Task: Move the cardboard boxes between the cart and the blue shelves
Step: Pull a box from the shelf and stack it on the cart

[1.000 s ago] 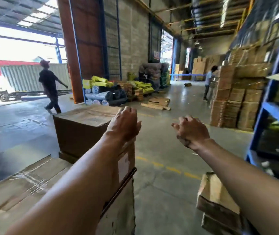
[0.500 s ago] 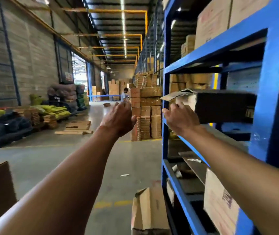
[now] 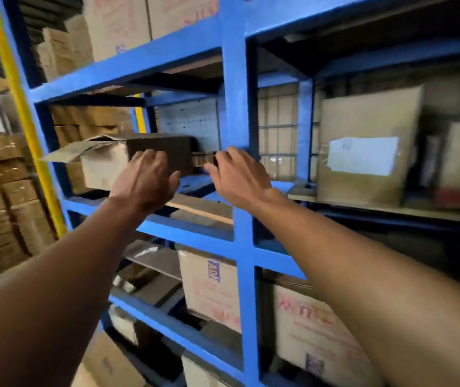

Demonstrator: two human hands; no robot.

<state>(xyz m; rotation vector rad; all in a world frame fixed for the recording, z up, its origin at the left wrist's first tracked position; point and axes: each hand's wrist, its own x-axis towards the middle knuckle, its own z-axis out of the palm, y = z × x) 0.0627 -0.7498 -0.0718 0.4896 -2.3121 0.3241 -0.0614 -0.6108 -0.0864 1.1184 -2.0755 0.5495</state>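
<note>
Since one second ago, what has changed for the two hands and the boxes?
The view swung round to the blue shelves. The left hand and right hand reached up to the open-flapped box; contact is unclear. Unchanged: both hands hold nothing, the box sits on its shelf.

Left hand (image 3: 145, 180): bare; its back is facing the camera, knuckles showing.
Right hand (image 3: 240, 177): bare; tendon ridges are showing along its back.
Left forearm (image 3: 64, 275): bare from wrist to frame edge; is lying mostly in shadow.
Right forearm (image 3: 363, 275): bare from wrist to frame edge; is catching light along its upper side.
</note>
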